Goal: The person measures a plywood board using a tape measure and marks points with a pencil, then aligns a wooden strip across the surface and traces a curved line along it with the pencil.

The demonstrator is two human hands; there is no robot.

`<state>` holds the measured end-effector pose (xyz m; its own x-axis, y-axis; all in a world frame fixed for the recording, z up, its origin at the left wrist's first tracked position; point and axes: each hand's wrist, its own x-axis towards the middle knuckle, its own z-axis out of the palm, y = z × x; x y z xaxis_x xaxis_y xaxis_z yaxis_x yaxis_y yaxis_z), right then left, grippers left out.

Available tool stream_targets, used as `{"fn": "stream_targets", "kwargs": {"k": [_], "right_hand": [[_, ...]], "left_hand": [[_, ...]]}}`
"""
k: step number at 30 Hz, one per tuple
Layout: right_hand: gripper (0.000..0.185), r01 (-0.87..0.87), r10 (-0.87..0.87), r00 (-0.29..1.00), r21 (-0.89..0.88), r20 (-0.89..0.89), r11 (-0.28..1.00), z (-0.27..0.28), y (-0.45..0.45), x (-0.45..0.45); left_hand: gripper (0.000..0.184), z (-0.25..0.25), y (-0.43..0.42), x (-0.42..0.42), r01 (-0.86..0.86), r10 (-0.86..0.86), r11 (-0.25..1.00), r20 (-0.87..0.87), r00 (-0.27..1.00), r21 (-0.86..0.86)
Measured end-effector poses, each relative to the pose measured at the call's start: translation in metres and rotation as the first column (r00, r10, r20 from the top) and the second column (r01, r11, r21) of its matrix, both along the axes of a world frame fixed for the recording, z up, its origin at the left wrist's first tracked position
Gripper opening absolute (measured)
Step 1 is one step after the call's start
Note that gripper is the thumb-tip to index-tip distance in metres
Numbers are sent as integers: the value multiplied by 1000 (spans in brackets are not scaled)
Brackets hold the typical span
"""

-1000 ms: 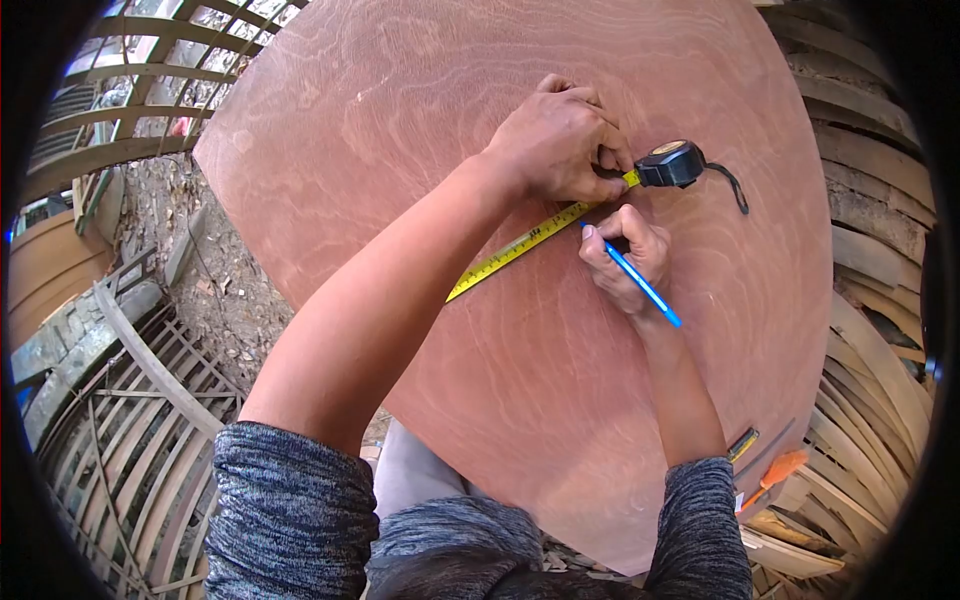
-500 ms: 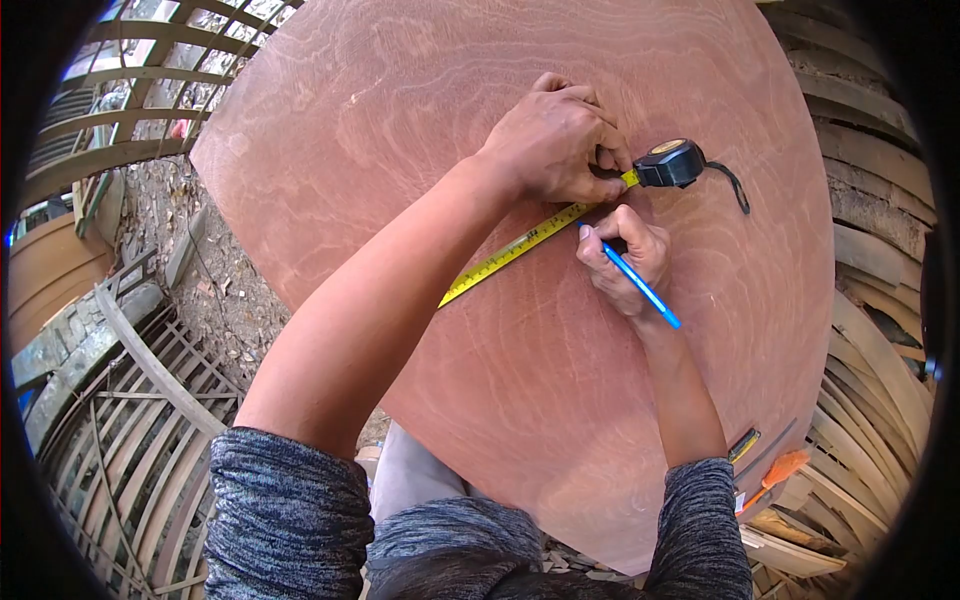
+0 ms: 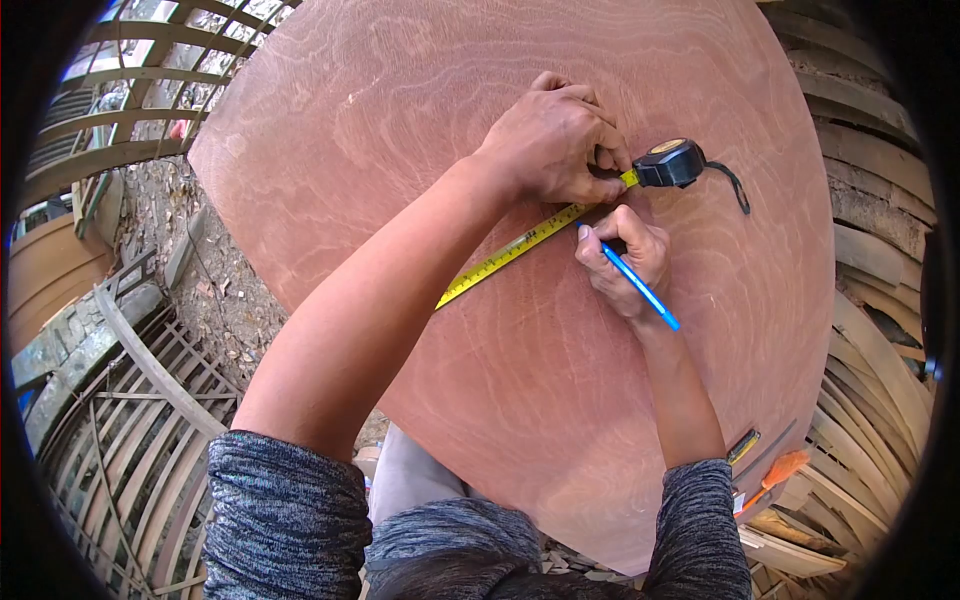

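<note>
A large reddish plywood sheet [image 3: 540,400] lies below my hands. Across it runs the yellow blade of a tape measure [image 3: 671,163], whose black case with a wrist strap rests to the right of my left hand. My left hand [image 3: 556,140] is closed, thumb and fingers pinching the blade close to the case. Just below the blade, my right hand [image 3: 632,262] grips a blue pen [image 3: 645,289]. Its tip points up-left toward the blade's lower edge; whether it touches the wood is hard to tell. My left forearm covers the far end of the blade.
Near the sheet's lower right edge lie a yellow-and-black cutter knife [image 3: 744,446] and an orange-handled tool [image 3: 786,467]. Curved wooden slats [image 3: 140,470] stand at the left, with more planks [image 3: 870,390] at the right. Debris-covered ground [image 3: 225,300] shows at the left.
</note>
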<state>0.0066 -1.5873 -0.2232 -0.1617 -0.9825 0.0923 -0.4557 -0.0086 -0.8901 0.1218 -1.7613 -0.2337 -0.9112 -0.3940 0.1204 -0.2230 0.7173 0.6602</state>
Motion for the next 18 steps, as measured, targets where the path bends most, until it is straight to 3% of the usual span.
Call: {"fn": "stream_targets", "kwargs": {"k": [18], "right_hand": [[30,-6,6,1000,-22,-18,1000,-2,-1,0]], "left_hand": [[21,0,0,0,-2,1,1000,12,1000,16]]}}
